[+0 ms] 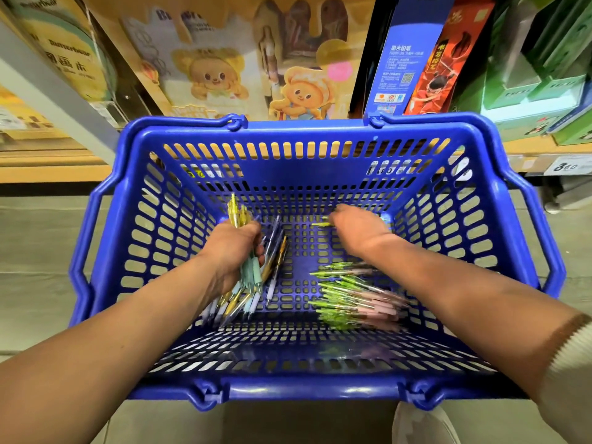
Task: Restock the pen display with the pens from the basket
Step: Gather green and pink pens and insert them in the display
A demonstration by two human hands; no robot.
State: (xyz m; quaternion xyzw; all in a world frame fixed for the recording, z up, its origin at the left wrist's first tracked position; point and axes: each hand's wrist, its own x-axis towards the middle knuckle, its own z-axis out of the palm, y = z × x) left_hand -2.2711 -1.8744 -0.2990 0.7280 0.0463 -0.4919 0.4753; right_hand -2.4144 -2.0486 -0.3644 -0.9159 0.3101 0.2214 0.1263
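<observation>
forearms (pixel 128 331) reach into the basket (pixel 307 129), left grip (pixel 235 251) clutching a pen bundle (pixel 253 277), right grip (pixel 355 229) pinching a green pen (pixel 322 224).

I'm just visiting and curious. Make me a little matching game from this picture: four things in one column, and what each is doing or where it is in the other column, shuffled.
Things
1. left hand
2. right hand
3. heap of green and pink pens
4. price tag

Places and states
A. on the shelf edge beyond the basket
B. grips a bundle of pens
C. lies on the right side of the basket floor
D. fingertips at a single green pen

Pairs: 1-B, 2-D, 3-C, 4-A
</observation>
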